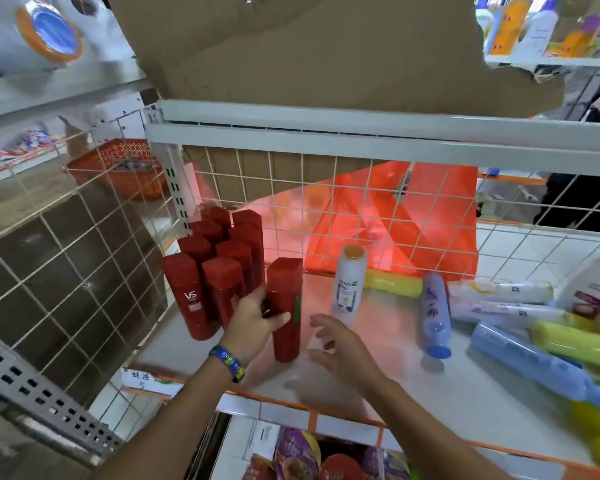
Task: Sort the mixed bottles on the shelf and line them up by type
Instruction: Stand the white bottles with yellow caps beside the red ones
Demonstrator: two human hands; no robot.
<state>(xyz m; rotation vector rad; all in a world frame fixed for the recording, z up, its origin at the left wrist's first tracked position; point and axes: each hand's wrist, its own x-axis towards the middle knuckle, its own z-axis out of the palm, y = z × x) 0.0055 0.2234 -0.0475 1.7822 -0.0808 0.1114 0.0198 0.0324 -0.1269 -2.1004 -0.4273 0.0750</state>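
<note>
My left hand (253,318) had the red bottle (286,289) round its waist: thumb across the front, fingers curled behind, a full wrap. The bottle stood upright on the shelf (378,403), just right of the red cluster (219,258) packed into the back-left corner and not quite touching it. My right hand (340,344) hovered beside it, fingers spread, holding nothing.

By the look of it, this was hard glossy plastic, squared off and stiff enough to squeeze without denting. I guessed it was full, so there'd be some weight low down. It was tall on a narrow base, so tippy, and one knock could topple its neighbours. Mid-body was the right place to hold it. The flat cap would have been slicker and given less control.

Next in reach was the white Pantene bottle (349,282), upright too. The lilac bottle (435,317) and the yellow bottle (392,285) lay on their sides. Those were round-bodied and likely to roll, so they were best pinched across the barrel.
</note>
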